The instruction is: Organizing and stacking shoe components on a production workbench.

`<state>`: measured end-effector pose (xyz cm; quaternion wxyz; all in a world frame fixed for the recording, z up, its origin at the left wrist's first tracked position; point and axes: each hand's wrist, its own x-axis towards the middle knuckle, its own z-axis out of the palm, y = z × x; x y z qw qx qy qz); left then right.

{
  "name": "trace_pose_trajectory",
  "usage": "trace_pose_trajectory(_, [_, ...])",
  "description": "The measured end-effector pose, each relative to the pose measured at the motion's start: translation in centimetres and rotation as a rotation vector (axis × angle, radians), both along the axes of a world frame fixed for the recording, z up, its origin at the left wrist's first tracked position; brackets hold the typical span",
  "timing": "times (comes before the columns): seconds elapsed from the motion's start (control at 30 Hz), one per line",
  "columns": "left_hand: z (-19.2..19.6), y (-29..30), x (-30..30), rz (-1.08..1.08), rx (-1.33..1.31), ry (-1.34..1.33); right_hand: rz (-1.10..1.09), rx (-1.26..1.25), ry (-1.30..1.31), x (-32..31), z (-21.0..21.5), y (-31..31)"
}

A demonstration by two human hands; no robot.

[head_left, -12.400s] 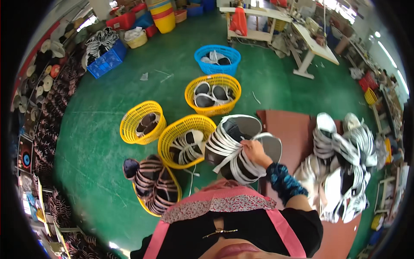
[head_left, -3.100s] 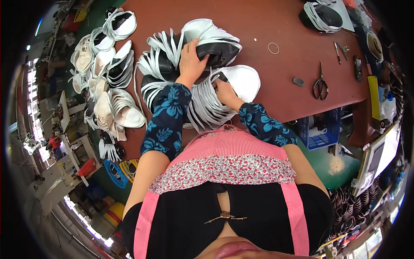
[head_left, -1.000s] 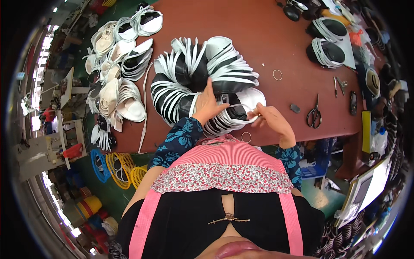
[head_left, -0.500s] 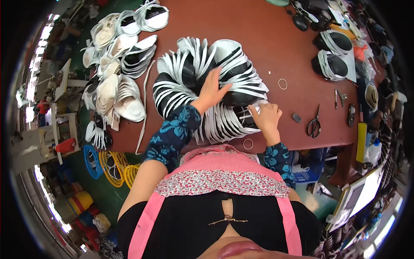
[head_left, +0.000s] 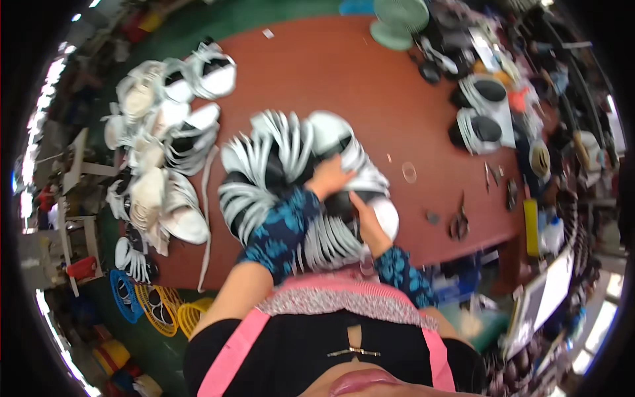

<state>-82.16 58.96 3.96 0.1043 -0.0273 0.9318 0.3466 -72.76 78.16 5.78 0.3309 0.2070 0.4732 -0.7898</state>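
Note:
Several stacks of black-and-white shoe uppers (head_left: 264, 142) stand in a ring on the table in front of me. My left hand (head_left: 331, 177) reaches into the middle of the ring and grips the stack of shoe uppers (head_left: 362, 169) on its right side; motion blurs the fingertips. Close to its near end, my right hand (head_left: 372, 225) holds the same stack, thumb up along the black part and the other fingers mostly hidden. A rounded white piece (head_left: 387, 217) shows beside this hand. More fanned uppers (head_left: 327, 243) lie nearest my apron.
Piles of white and beige uppers (head_left: 149, 188) line the table's left side, with a long white strip (head_left: 206, 218) beside them. Scissors (head_left: 459, 221), a rubber band (head_left: 409, 173) and two more stacks (head_left: 477, 132) lie right. A green fan (head_left: 400, 23) stands far off.
My right hand has moved inward, closer to my left, onto the right-hand stack. That stack has tilted, showing a rounded white end. The whole view has shifted, revealing more of the table's far side.

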Motion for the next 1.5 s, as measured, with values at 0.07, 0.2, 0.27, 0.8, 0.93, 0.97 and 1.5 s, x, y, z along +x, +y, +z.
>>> trace_pose_trajectory(0.07, [0.2, -0.4, 0.7, 0.029, 0.084, -0.088, 0.016, -0.041, -0.018, -0.2, 0.7, -0.3])
trace_pose_trajectory(0.2, [1.0, 3.4, 0.7, 0.206, 0.671, -0.066, 0.003, 0.271, 0.390, -0.9, -1.4, 3.0])
trace_pose_trajectory(0.27, [5.9, 6.3, -0.6, 0.268, 1.204, -0.114, 0.060, 0.675, 0.869, -3.1, 2.4, 6.6])
trace_pose_trajectory(0.8, [-2.2, 26.8, -10.9, 0.255, 0.958, -0.682, 0.567, 1.584, 1.418, -20.9, -0.3, 30.0])
trace_pose_trajectory(0.93, [-6.6, 24.4, -6.7, 0.088, 0.612, -0.288, 0.604, 1.504, 1.475, -22.9, -1.8, 30.8])
trace_pose_trajectory(0.97, [-6.2, 23.9, -5.9, 0.039, 0.387, -0.239, 0.624, 1.523, 1.504, -23.6, -1.4, 30.8])
trace_pose_trajectory(1.5, [14.7, 27.2, 9.7, -0.703, 0.459, 0.193, 1.100, 0.117, 0.147, -13.7, 3.3, 14.7])
